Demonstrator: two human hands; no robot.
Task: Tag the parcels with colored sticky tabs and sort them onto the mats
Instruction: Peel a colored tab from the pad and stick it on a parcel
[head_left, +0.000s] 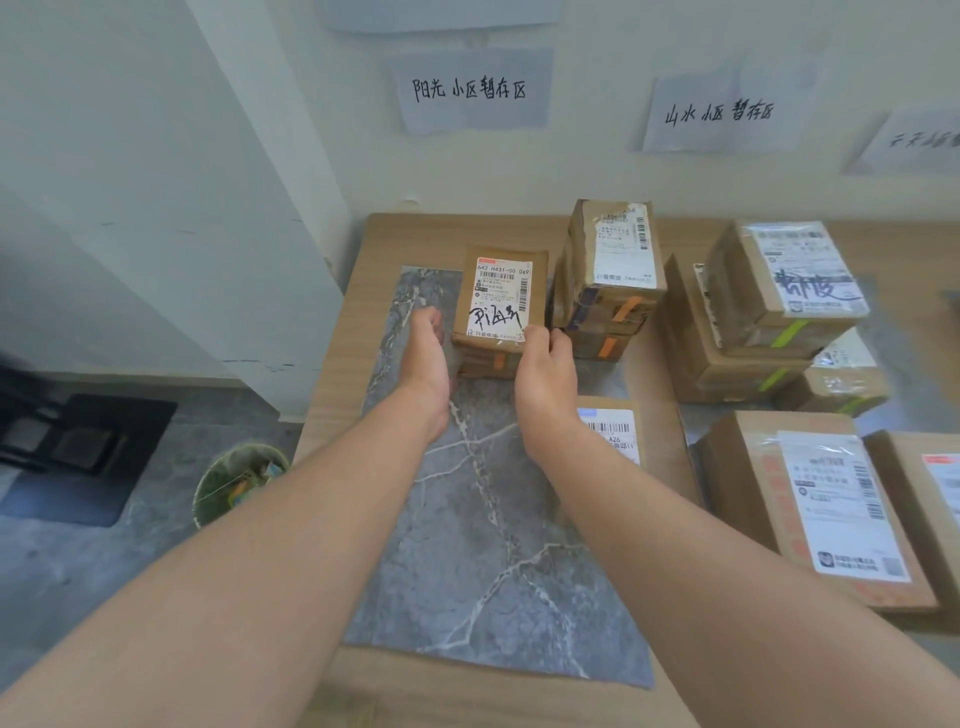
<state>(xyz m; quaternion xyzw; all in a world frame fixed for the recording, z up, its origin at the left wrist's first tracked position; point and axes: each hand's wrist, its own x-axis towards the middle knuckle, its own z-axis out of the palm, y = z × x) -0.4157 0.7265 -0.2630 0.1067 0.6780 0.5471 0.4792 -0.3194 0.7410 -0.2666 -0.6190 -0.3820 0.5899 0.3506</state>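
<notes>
Head view, both bare forearms reaching forward over the table (332, 322).

- Small parcel (501, 299): sitting flat on top of a lower parcel (480, 370), label up with black handwriting across it. The pair is standing at the far end of the grey mat (493, 545). An orange tab (498, 360) is showing on the near face of this stack.
- Right hand (545, 374): gripping the small parcel at its near right corner, thumb lying on the label edge, fingers curling against the right side.
- Left hand (428, 348): hovering just beside the left side of the stack, palm turned toward it, fingers loosely curved and holding nothing. Cannot tell whether it is touching the cardboard.
- Taller stack (608, 270): standing just right of the small parcel on the same mat, orange tabs on its near faces.
- Green-tabbed parcels (779, 312): piled further right, well apart from the hands.
- Flat parcel (613, 431): lying by the mat's right edge, partly hidden behind the right wrist.
- Big parcel (821, 514): lying at near right, label up.
- Paper signs (470, 91): hanging on the wall behind the table, handwritten.
- Bin (239, 483): standing on the floor left of the table.
</notes>
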